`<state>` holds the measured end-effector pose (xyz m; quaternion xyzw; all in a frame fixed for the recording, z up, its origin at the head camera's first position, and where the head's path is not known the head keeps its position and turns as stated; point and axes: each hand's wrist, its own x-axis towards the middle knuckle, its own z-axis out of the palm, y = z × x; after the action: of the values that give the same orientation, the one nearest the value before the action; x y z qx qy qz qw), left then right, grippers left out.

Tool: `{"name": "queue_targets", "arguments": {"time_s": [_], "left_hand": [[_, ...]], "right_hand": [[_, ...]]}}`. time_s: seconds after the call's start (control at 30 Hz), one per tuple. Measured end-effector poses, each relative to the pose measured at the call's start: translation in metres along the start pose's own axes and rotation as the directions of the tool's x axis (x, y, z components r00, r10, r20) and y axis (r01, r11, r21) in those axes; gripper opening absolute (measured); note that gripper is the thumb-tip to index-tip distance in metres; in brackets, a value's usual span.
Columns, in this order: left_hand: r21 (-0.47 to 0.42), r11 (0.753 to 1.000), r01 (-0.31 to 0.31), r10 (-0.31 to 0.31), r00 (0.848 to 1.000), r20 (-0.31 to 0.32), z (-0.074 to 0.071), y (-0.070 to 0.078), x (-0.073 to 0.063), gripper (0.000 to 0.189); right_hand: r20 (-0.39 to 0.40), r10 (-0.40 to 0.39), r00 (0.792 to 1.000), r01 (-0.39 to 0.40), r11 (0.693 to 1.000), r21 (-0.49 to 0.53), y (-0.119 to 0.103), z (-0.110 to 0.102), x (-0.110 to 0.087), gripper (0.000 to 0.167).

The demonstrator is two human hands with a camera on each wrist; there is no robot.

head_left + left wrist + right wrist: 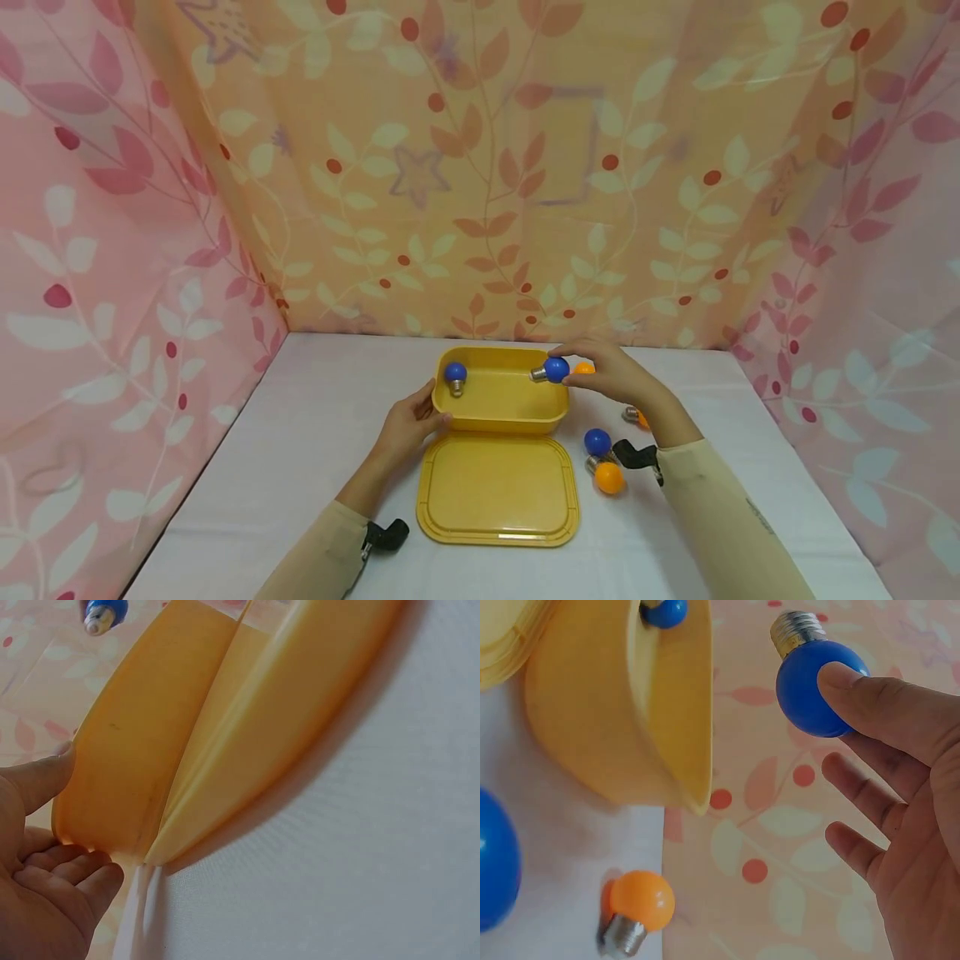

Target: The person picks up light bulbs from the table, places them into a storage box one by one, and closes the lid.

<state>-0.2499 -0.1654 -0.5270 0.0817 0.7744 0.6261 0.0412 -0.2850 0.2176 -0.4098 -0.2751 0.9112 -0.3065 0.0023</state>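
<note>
My right hand (615, 377) pinches a blue light bulb (557, 369) by its round glass, above the right end of a yellow plastic box (498, 423). The bulb's metal screw base points left; in the right wrist view the thumb lies across the blue glass (817, 697). Inside the box, at its left end, lies another blue bulb (455, 372). My left hand (408, 427) holds the box at its near left corner. In the left wrist view the thumb presses one wall (142, 712) and the fingers curl by the adjoining side.
A yellow lid (498, 490) lies flat in front of the box. To its right are a blue bulb (597, 442) and an orange bulb (609, 478). Two more orange bulbs, one beyond the right hand (584, 367), are partly hidden. Patterned cloth surrounds the white table.
</note>
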Motion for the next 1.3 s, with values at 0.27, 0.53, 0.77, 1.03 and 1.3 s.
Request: {"name": "queue_targets", "arguments": {"time_s": [0.27,0.53,0.77,1.03,1.3], "left_hand": [[-0.024,1.0,-0.005,0.005,1.0,0.01,0.001,0.003,-0.001,0.081],[0.003,1.0,-0.017,0.017,1.0,-0.003,0.0,0.0,0.001,0.083],[-0.007,1.0,-0.011,0.011,1.0,-0.003,-0.001,-0.002,0.003,0.084],[0.013,1.0,0.01,-0.01,1.0,-0.004,0.004,-0.001,0.004,0.079],[-0.002,1.0,-0.004,0.004,1.0,0.003,-0.001,-0.002,0.004,0.081]], "right_hand": [[0.094,-0.098,0.991,0.098,0.995,0.001,-0.018,0.01,0.033,0.041],[0.161,-0.078,0.984,0.078,0.997,0.006,-0.027,0.023,0.064,0.038],[0.233,-0.125,0.964,0.127,0.992,0.01,-0.028,0.042,0.087,0.041],[0.304,-0.154,0.94,0.133,0.987,0.09,-0.022,0.069,0.1,0.042],[0.362,-0.175,0.916,0.14,0.983,0.121,-0.023,0.096,0.112,0.039]]}}
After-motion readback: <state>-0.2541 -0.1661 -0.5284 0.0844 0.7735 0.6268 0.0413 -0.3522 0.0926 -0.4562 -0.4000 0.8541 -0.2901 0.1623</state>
